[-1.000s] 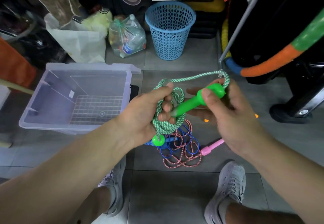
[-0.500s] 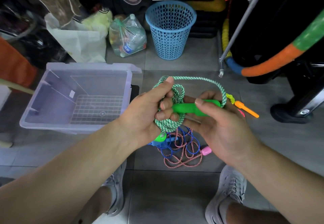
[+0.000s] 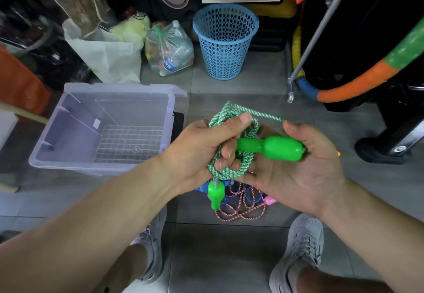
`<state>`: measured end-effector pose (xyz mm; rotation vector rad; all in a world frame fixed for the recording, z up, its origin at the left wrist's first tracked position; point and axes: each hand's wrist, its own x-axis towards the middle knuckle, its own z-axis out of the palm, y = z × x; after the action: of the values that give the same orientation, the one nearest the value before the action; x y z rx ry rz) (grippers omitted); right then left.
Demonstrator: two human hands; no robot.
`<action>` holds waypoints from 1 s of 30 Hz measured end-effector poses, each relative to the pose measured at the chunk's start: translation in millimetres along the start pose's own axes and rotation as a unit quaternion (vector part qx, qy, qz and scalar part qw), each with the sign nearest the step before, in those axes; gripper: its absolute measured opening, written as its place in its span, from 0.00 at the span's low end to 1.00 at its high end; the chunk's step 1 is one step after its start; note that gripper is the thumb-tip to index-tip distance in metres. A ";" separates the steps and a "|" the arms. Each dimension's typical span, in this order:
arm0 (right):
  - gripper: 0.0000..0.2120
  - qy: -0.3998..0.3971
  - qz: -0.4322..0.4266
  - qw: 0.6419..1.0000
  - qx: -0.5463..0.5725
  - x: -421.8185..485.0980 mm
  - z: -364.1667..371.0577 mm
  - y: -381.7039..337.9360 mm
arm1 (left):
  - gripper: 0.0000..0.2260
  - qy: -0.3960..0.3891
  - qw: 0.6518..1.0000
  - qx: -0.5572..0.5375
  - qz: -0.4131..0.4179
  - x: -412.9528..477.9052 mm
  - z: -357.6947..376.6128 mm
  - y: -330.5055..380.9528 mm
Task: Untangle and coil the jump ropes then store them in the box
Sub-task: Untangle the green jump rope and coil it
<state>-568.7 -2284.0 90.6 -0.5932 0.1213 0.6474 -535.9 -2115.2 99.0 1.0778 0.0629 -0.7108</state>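
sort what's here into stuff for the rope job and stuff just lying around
Job: green rope gripped by the left hand, its green handle lying in the right hand, red-white rope on the floor, clear box.
Lying about: blue basket, bag of bottles, white bag.

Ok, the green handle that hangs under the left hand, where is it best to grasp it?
Probably its narrow lower end, from below: the hanging green handle dangles vertically, thin end down and free, while the rope coil and left hand crowd its thick top.
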 end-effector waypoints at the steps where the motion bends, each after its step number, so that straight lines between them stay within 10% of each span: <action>1: 0.30 -0.001 -0.004 1.000 -0.003 0.1 1.2 0.7 | 0.18 -0.002 1.000 0.010 0.004 -0.1 -0.4 1.2; 15: 0.32 -0.089 -0.002 0.995 -0.035 -1.3 3.3 -3.0 | 0.21 -0.056 0.983 0.155 0.085 -16.0 21.3 -5.0; 30: 0.18 0.180 -0.020 0.962 -0.205 5.1 20.0 -1.6 | 0.10 0.010 0.904 0.416 0.097 -4.5 1.5 -6.0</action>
<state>-565.2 -2271.2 106.5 -1.1104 0.3187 0.5211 -543.1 -2115.8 96.7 1.8803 -0.3607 -0.5421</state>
